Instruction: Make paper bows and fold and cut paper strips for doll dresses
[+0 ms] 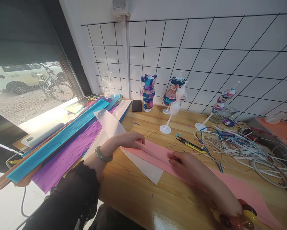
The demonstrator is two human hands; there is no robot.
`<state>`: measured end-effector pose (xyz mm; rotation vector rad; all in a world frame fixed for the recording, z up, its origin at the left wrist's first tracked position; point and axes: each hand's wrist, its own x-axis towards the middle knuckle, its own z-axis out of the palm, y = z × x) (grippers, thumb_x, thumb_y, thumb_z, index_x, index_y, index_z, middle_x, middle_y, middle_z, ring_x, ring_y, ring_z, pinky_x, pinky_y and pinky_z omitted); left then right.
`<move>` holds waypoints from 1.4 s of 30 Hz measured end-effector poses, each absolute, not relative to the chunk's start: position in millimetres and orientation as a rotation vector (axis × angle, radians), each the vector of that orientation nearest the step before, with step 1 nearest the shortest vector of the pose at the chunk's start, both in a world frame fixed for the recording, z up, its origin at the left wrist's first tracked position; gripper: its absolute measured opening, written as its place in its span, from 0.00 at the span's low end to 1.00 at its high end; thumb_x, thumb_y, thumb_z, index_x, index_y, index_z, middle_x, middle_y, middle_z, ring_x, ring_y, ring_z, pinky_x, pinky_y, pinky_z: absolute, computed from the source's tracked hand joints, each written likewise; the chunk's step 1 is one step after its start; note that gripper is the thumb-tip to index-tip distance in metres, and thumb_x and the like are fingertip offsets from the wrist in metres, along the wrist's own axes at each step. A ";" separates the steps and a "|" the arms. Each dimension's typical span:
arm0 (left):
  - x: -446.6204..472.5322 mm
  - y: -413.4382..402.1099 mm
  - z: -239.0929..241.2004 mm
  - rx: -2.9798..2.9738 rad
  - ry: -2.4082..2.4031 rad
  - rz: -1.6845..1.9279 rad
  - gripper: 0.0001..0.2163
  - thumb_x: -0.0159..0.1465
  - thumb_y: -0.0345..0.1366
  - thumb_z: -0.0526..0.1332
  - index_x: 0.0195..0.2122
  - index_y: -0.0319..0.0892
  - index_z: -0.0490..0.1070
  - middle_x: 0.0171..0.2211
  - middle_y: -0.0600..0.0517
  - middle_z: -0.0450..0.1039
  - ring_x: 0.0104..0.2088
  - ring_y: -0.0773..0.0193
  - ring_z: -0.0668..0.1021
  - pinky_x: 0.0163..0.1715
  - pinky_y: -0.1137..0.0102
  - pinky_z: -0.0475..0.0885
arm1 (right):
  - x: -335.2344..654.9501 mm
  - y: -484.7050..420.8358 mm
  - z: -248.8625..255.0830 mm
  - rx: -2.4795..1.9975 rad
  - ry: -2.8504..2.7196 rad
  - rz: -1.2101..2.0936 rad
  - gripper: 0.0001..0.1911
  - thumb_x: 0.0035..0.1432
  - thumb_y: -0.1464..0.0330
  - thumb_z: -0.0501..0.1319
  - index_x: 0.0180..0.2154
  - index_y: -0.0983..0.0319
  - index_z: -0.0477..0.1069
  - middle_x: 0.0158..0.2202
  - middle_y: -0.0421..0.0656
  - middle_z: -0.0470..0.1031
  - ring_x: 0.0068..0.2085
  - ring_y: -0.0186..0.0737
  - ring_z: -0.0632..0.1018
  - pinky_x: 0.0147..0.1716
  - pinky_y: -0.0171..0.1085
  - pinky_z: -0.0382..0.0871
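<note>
A long strip of pink crepe paper lies across the wooden table, its near edge folded over. My left hand, with a green bangle on the wrist, pinches the folded edge at the strip's left end. My right hand, with a bracelet of large beads, presses fingers together on the fold further right. A white paper sheet lies under the pink strip.
Stacked purple, blue and white crepe sheets lie at left by the window. Small dress-form mannequins stand by the tiled wall, with a black phone. Yellow-handled scissors and a tangle of white strips lie at right.
</note>
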<state>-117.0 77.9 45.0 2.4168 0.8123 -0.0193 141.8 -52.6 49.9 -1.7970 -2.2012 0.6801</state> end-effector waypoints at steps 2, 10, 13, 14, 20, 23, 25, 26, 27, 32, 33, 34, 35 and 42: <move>-117.0 78.4 46.6 2.421 0.803 0.000 0.12 0.58 0.41 0.58 0.41 0.45 0.70 0.42 0.52 0.72 0.39 0.64 0.73 0.34 0.73 0.64 | 143.4 -50.9 49.3 -1.816 -2.169 0.608 0.14 0.59 0.66 0.49 0.31 0.60 0.72 0.32 0.43 0.76 0.32 0.40 0.74 0.31 0.35 0.62; -115.5 84.8 43.1 2.358 0.820 0.126 0.12 0.60 0.41 0.54 0.36 0.41 0.73 0.32 0.52 0.73 0.32 0.67 0.72 0.31 0.74 0.63 | 137.5 -51.0 51.2 -1.759 -2.194 0.449 0.16 0.58 0.60 0.53 0.43 0.59 0.72 0.42 0.47 0.76 0.42 0.46 0.75 0.40 0.40 0.65; -115.3 84.9 43.7 2.327 0.823 0.173 0.13 0.61 0.43 0.53 0.32 0.40 0.73 0.28 0.53 0.72 0.28 0.68 0.70 0.28 0.75 0.62 | 137.3 -51.3 49.6 -1.781 -2.189 0.454 0.15 0.59 0.61 0.52 0.43 0.58 0.72 0.44 0.47 0.76 0.43 0.46 0.75 0.40 0.40 0.65; -115.3 84.8 44.2 2.323 0.823 0.185 0.14 0.61 0.43 0.53 0.31 0.39 0.72 0.27 0.53 0.72 0.27 0.69 0.70 0.27 0.75 0.62 | 138.2 -50.5 48.5 -1.790 -2.181 0.462 0.15 0.59 0.62 0.52 0.42 0.58 0.72 0.44 0.46 0.76 0.43 0.45 0.75 0.40 0.40 0.65; -115.7 84.8 46.8 2.322 0.821 0.199 0.18 0.62 0.47 0.51 0.29 0.39 0.71 0.25 0.53 0.71 0.26 0.69 0.69 0.26 0.74 0.61 | 144.4 -43.4 43.7 -1.771 -2.132 0.542 0.17 0.62 0.60 0.49 0.43 0.60 0.71 0.44 0.47 0.76 0.43 0.45 0.75 0.41 0.40 0.65; -117.1 84.6 49.2 2.324 0.817 0.192 0.18 0.62 0.48 0.51 0.28 0.39 0.71 0.25 0.53 0.70 0.26 0.69 0.68 0.26 0.74 0.60 | 143.5 -43.9 46.8 -1.781 -2.144 0.522 0.16 0.62 0.62 0.48 0.40 0.61 0.71 0.42 0.48 0.77 0.41 0.45 0.76 0.39 0.39 0.64; -118.9 84.2 51.8 2.323 0.821 0.179 0.18 0.61 0.48 0.52 0.27 0.39 0.71 0.23 0.54 0.68 0.25 0.70 0.67 0.25 0.74 0.59 | 141.8 -45.6 50.6 -1.800 -2.159 0.484 0.15 0.62 0.63 0.48 0.35 0.60 0.71 0.39 0.47 0.77 0.38 0.44 0.75 0.35 0.38 0.63; -120.0 84.0 53.2 2.318 0.821 0.166 0.18 0.61 0.48 0.53 0.27 0.39 0.71 0.23 0.54 0.68 0.25 0.70 0.67 0.24 0.74 0.59 | 140.9 -46.6 52.6 -1.807 -2.166 0.475 0.15 0.62 0.63 0.48 0.32 0.60 0.70 0.37 0.47 0.77 0.36 0.43 0.75 0.34 0.38 0.62; -121.2 83.9 54.5 2.308 0.820 0.150 0.17 0.60 0.48 0.55 0.27 0.39 0.72 0.23 0.54 0.68 0.25 0.70 0.67 0.25 0.74 0.59 | 140.1 -47.6 54.4 -1.808 -2.170 0.473 0.15 0.61 0.63 0.48 0.31 0.60 0.70 0.35 0.46 0.77 0.35 0.43 0.75 0.32 0.37 0.62; -126.7 83.5 57.9 2.249 0.798 0.037 0.13 0.55 0.45 0.60 0.30 0.40 0.74 0.27 0.54 0.73 0.28 0.69 0.71 0.26 0.75 0.61 | 136.0 -52.0 59.5 -1.799 -2.202 0.587 0.16 0.61 0.61 0.49 0.26 0.60 0.67 0.28 0.43 0.75 0.29 0.40 0.72 0.28 0.35 0.58; -127.4 83.3 57.8 2.244 0.798 0.006 0.12 0.55 0.45 0.61 0.29 0.40 0.74 0.27 0.54 0.73 0.28 0.69 0.71 0.26 0.75 0.61 | 135.1 -53.0 60.0 -1.786 -2.218 0.629 0.16 0.61 0.61 0.49 0.26 0.60 0.67 0.28 0.43 0.74 0.29 0.39 0.72 0.28 0.35 0.58; -127.8 83.1 57.5 2.239 0.803 -0.027 0.12 0.54 0.44 0.61 0.29 0.40 0.74 0.27 0.54 0.73 0.28 0.69 0.71 0.25 0.75 0.61 | 134.1 -53.9 60.5 -1.768 -2.234 0.669 0.17 0.61 0.61 0.49 0.25 0.60 0.67 0.28 0.42 0.74 0.29 0.38 0.71 0.27 0.35 0.58; -128.0 82.8 57.1 2.234 0.814 -0.057 0.11 0.54 0.44 0.62 0.29 0.41 0.74 0.26 0.55 0.73 0.28 0.69 0.71 0.25 0.75 0.61 | 133.2 -54.9 61.0 -1.747 -2.250 0.701 0.17 0.61 0.61 0.48 0.25 0.60 0.67 0.28 0.42 0.74 0.29 0.38 0.71 0.28 0.34 0.58; -129.0 83.5 54.9 2.215 0.801 -0.152 0.12 0.53 0.45 0.63 0.29 0.42 0.75 0.28 0.55 0.75 0.29 0.68 0.73 0.28 0.75 0.63 | 131.7 -59.6 61.0 -1.613 -2.307 0.904 0.19 0.60 0.60 0.50 0.21 0.61 0.64 0.22 0.38 0.67 0.26 0.34 0.66 0.24 0.32 0.55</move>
